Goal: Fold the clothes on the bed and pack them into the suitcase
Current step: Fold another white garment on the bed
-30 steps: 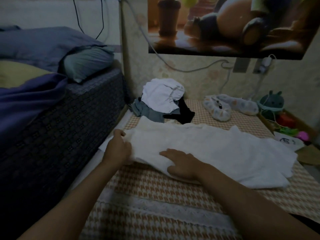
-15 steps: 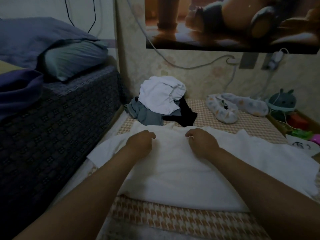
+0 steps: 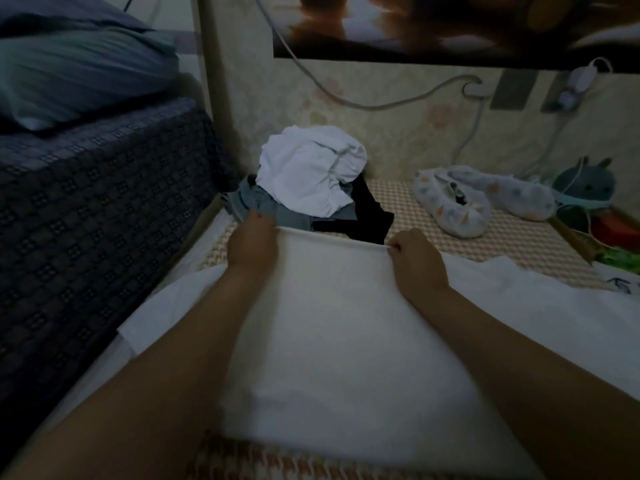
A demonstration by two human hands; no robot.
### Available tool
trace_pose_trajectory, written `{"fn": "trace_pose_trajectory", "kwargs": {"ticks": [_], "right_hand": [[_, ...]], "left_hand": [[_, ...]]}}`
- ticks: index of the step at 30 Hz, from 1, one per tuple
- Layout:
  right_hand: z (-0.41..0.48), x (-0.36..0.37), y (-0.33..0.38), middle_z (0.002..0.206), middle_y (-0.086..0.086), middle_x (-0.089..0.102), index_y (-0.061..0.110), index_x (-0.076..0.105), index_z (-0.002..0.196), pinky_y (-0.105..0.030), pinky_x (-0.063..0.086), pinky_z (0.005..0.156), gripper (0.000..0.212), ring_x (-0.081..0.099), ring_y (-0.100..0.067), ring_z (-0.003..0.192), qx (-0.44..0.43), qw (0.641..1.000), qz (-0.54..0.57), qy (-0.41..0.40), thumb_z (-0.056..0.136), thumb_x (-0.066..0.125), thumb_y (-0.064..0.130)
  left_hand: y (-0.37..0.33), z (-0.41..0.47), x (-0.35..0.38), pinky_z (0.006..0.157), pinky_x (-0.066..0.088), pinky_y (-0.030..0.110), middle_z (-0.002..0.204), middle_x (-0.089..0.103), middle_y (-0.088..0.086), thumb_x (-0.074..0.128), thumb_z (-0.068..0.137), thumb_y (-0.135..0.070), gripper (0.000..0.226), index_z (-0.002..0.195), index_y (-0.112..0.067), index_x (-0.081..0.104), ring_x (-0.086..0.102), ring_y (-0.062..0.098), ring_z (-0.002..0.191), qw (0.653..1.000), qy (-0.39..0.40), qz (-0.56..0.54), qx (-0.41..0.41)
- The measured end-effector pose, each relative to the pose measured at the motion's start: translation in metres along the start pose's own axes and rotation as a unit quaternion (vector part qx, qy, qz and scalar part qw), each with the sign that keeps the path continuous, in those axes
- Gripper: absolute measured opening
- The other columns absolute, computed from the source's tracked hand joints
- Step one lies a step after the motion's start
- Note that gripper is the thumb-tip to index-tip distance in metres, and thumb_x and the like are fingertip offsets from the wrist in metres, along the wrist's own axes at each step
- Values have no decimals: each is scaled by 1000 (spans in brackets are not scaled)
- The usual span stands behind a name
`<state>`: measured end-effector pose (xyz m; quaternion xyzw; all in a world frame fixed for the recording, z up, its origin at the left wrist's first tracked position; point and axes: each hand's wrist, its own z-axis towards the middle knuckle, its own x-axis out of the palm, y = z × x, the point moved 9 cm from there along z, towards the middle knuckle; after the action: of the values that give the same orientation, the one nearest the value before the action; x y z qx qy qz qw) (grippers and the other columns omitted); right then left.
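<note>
Both hands have slid forward since half a second ago, leaving the middle of the white garment (image 3: 346,323) for its far folded edge. That edge is now lying as a straight, taut line between them, close to the clothes pile.

The left hand (image 3: 251,242) is curling its fingers over the left end of the edge, knuckles up, gripping the cloth. The right hand (image 3: 417,256) is pinching the right end between thumb and bent fingers. Both forearms are reaching out over the garment, nearly straight and drawing slightly together toward the hands.

The white garment is lying across the near and middle part of the houndstooth mattress (image 3: 519,244). It is spilling over the left edge and trailing off toward the right edge.

At the far left corner a crumpled white top (image 3: 308,178) is sitting on a grey garment (image 3: 273,211) and a black garment (image 3: 363,216). The held edge is lying just in front of these two; whether it is touching them I cannot tell.

A pair of patterned slippers (image 3: 453,206) is resting along the far edge by the wall, well apart from the hands. A grey plush toy (image 3: 585,183) is sitting beyond them at the far right corner.

To the left a higher bed with a dark patterned cover (image 3: 86,202) is carrying a pillow (image 3: 76,81).
</note>
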<state>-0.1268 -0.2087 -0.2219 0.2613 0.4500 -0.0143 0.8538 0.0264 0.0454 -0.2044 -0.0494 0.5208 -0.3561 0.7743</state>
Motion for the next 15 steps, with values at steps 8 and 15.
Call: {"fn": "trace_pose_trajectory", "kwargs": {"ticks": [8, 15], "right_hand": [[-22, 29, -7, 154, -10, 33, 17, 43, 144, -33, 24, 115, 44, 35, -28, 139, -58, 985, -12, 159, 101, 45, 27], [-45, 33, -34, 163, 4, -5, 46, 6, 152, -42, 1, 121, 58, -3, -16, 150, -62, 922, -164, 345, 97, 19, 63]], "left_hand": [[-33, -28, 22, 81, 44, 40, 122, 58, 16, 48, 88, -11, 31, 115, -8, 62, 59, 35, 101, 989, 31, 98, 102], [-16, -79, 63, 118, -6, 52, 161, -7, -10, 13, 96, -64, 60, 150, -46, -4, -6, 15, 149, 920, 317, 190, 134]]}}
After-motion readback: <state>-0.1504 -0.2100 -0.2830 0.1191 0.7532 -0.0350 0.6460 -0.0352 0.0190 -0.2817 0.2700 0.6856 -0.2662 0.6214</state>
